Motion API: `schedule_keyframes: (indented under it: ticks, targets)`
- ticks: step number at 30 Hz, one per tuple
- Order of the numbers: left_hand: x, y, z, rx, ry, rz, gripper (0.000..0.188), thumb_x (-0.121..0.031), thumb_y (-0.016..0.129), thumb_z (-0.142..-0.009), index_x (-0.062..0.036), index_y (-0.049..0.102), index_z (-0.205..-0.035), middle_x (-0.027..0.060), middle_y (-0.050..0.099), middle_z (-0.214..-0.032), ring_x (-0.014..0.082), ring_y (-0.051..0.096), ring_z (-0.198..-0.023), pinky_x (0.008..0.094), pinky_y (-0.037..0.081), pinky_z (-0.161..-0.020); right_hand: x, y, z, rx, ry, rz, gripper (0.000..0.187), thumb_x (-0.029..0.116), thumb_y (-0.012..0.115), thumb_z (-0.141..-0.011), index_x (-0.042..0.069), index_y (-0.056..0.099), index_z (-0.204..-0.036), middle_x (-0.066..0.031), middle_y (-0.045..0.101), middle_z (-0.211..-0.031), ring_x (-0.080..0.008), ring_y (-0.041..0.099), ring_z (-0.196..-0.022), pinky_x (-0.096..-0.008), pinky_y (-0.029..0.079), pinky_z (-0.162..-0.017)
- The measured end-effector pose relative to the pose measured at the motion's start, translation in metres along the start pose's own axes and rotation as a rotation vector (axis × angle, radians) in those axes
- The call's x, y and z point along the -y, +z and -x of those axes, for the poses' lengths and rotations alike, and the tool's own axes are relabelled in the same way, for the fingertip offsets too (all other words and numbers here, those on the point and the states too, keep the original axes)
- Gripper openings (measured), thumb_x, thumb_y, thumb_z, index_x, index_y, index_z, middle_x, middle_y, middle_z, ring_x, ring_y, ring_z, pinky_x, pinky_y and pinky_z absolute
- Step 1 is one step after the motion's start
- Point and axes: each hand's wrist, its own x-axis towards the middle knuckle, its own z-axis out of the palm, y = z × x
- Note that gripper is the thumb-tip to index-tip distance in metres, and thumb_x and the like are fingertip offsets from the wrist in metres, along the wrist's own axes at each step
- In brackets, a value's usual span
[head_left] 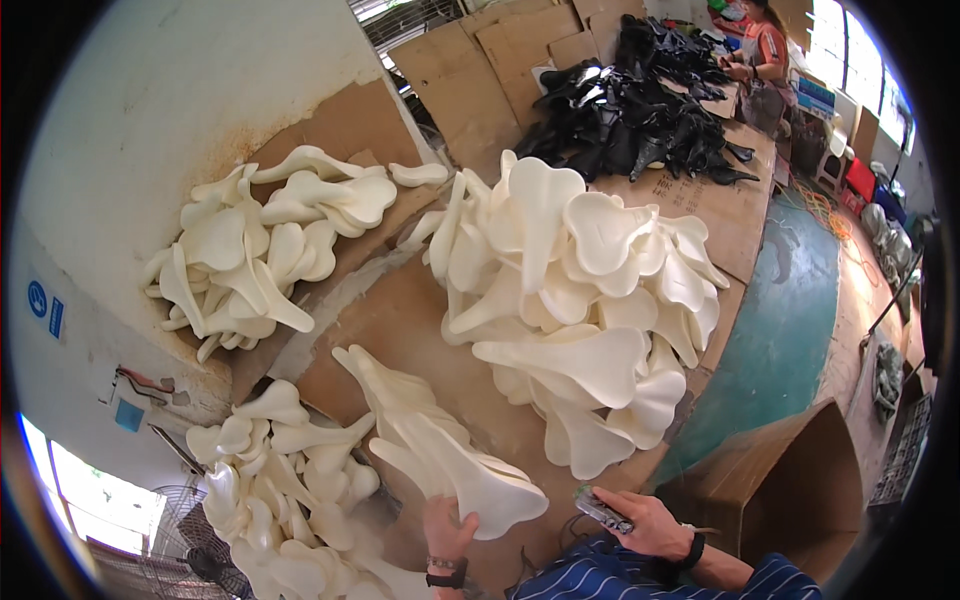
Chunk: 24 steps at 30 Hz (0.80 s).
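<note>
Cream, saddle-shaped foam pads, like those of bicycle seats, lie nested in a long stack [430,440] on the cardboard in front of me. At the stack's near end, my left hand [450,528] has its fingers closed at the edge of a saddle pad [505,505]; the fingertips are partly hidden. To the right, my right hand [655,525] is wrapped round a small grey metallic hand-held device [603,508], whose exact kind I cannot make out. A thin dark cord hangs beside it.
Large heaps of saddle pads lie ahead [590,270], at the far left [240,240] and near left [300,490]. A black pile [630,120] lies beyond. An open cardboard box [770,470] stands right, a fan [195,540] lower left. Another person [765,60] works far right.
</note>
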Motion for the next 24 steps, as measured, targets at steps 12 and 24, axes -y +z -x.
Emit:
schedule_keyframes:
  ticks: [12,24]
  targets:
    - [-0.069,-0.069,-0.172,-0.027,0.074,0.352,0.078,-0.023,0.084,-0.076,0.0072,0.056,-0.142,0.0253,0.062,-0.14,0.037,0.058,-0.131,0.0455,0.046,-0.111,-0.032,-0.018,-0.006,-0.11,0.121,0.091,0.064,0.006,0.078,-0.082,0.005,0.061,-0.143,-0.0215,0.072,-0.109,-0.042,0.072,-0.095,-0.0445,0.059,-0.081]
    - [-0.164,-0.029,-0.557,-0.01,0.148,0.5,0.062,-0.037,0.065,-0.096,0.0045,0.059,-0.142,0.0174,0.068,-0.134,0.0327,0.064,-0.123,0.0416,0.047,-0.106,-0.034,-0.024,-0.011,-0.213,0.229,0.128,0.061,0.01,0.079,-0.084,0.006,0.062,-0.142,-0.0185,0.072,-0.102,-0.0397,0.072,-0.089,-0.0438,0.058,-0.078]
